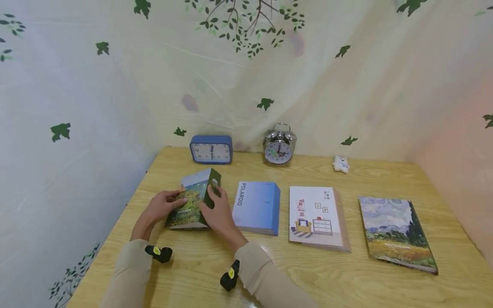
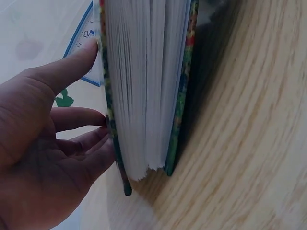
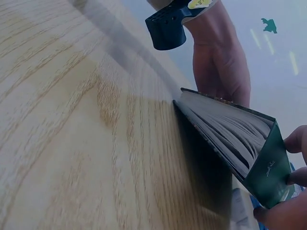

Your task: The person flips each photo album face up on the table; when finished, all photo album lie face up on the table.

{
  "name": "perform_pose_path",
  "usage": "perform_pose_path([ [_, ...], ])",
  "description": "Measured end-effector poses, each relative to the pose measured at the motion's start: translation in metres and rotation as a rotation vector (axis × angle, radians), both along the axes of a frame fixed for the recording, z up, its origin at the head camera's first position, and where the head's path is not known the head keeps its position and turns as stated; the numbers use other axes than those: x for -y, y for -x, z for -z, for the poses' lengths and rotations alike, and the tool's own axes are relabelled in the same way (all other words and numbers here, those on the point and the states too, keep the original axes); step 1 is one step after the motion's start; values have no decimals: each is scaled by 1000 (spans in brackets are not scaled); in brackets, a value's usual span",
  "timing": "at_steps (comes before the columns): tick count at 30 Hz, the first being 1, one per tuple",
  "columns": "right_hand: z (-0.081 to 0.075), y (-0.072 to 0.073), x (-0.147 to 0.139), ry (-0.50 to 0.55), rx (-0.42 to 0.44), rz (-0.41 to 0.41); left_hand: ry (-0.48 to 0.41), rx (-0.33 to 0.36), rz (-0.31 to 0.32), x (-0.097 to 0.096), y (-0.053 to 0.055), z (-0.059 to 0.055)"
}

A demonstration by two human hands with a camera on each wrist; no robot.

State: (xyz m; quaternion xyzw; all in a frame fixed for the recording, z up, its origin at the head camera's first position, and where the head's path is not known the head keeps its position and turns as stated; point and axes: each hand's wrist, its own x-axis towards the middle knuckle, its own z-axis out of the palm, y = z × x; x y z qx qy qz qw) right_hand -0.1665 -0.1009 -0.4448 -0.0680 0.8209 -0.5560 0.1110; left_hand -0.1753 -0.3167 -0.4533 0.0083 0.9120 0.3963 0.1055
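A thick photo album [image 1: 191,201] with a painted green-and-yellow landscape cover and a dark green spine is tilted up at the left of the table, its spine side raised. Its white page edges [image 2: 139,86] show in the left wrist view. My left hand [image 1: 159,208] rests its thumb and fingertips against the front cover. The right hand [image 1: 219,211] grips the spine, and its fingers [image 3: 296,177] show there in the right wrist view. Beside that hand lies a blue album [image 1: 257,207] marked POLAROID. The underside of the held album is hidden in the head view.
A white album [image 1: 313,214] with a room drawing and another landscape-painted album [image 1: 396,231] lie to the right. Along the back stand a blue rectangular clock [image 1: 211,149], a silver twin-bell alarm clock [image 1: 279,145] and a small white figurine [image 1: 341,164]. A leaf-patterned curtain [image 1: 231,85] hangs behind.
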Motion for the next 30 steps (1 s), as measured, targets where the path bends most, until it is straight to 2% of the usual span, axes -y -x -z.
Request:
perform_pose_path([
  [6,-9,-2,-1,13,-15,6,-26,23,72,-9,0,-9],
  [11,-9,1,-4,7,-28,10,-71,26,137,-17,-1,-13],
  [20,-8,9,-12,162,1,19,-77,41,115,-23,-3,-20],
  [23,-9,9,-12,197,7,24,-150,39,93,-26,-5,-24],
  [30,-16,13,-10,258,15,25,-324,-27,82,-27,-9,-28],
])
